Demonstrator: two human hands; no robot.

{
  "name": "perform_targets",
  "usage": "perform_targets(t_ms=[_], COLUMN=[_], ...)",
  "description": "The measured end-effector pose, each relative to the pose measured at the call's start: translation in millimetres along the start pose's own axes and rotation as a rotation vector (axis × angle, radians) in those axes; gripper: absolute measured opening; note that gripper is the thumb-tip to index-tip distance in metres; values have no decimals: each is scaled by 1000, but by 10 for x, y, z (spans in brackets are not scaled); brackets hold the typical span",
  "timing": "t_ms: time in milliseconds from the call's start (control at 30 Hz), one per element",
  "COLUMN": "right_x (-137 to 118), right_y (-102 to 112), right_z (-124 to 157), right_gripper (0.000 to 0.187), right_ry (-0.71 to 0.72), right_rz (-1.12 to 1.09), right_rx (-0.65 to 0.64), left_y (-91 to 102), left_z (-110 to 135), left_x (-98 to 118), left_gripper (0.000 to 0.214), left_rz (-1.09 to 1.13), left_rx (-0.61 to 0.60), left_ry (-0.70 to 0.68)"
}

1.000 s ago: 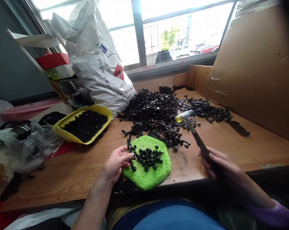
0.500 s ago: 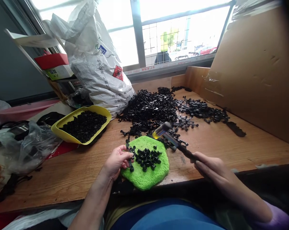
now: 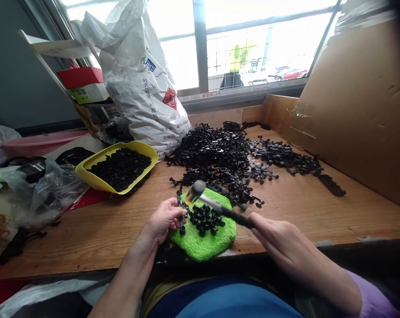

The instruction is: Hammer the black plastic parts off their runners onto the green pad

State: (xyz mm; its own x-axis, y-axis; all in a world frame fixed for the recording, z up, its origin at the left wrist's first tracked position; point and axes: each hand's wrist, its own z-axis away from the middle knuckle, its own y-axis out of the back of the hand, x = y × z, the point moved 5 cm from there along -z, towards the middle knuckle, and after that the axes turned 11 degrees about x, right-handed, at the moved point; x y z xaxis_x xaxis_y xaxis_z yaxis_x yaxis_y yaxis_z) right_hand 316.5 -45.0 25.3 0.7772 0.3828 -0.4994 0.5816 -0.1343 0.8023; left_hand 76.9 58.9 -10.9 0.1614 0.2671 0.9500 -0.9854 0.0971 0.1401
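Note:
My left hand (image 3: 168, 217) pinches a black plastic sprue with round-headed parts (image 3: 182, 225) over the left edge of a bright green cloth pad (image 3: 200, 251). Loose black plastic pieces (image 3: 206, 219) lie in a cluster on the pad, just right of those fingers. My right hand (image 3: 276, 234) is closed around the dark handle of a small hammer (image 3: 216, 204). The hammer's head, with one dark face and one yellow face, hangs above the pad's upper left part, close to the sprue. Motion blurs the hammer slightly, and I cannot tell whether it touches the sprue.
Behind the pad rises a big heap of black sprues (image 3: 216, 145), spreading right toward a cardboard sheet (image 3: 359, 115). A yellow basin (image 3: 83, 176) of black pieces stands at left, before a tall white sack (image 3: 136, 88). Plastic bags (image 3: 50, 198) lie further left.
The hammer has swung left and down, from right of the pad to over the sprue. My right hand has moved left with it. My left hand keeps its hold on the sprue.

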Motion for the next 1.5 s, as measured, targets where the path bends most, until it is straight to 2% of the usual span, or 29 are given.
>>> perform_targets(t_ms=[67,233,367,500,633,833,1000,1233,1400,1500], right_x=[0,-26,-26,5,70,181,331,391,440,444], right_y=[-35,-18,-81,-57,89,205,147,105,51,17], right_z=[1,-27,-62,-90,-86,7,97,122,127,127], right_gripper=[21,22,21,23,23,22,26,32,32,32], right_ry=[14,-11,15,14,-43,-120,-182,-242,-267,-245], right_rz=[98,36,149,44,-113,-239,-288,-356,-337,-343], right_rx=[-57,-40,-108,-40,63,63,104,134,188,153], left_y=[3,9,21,18,37,143,108,56,39,28], left_z=[1,5,-11,-4,31,-14,-59,-46,-53,-69], left_x=[4,-10,-6,-15,-39,-23,96,28,22,29], left_gripper=[17,19,16,19,24,30,33,34,34,35], left_rz=[-7,2,-36,-15,79,216,150,148,74,19], left_rx=[7,6,38,45,33,-7,-67,-36,-44,-59], left_ry=[-6,6,-21,-15,-37,-30,-51,17,-9,-46])
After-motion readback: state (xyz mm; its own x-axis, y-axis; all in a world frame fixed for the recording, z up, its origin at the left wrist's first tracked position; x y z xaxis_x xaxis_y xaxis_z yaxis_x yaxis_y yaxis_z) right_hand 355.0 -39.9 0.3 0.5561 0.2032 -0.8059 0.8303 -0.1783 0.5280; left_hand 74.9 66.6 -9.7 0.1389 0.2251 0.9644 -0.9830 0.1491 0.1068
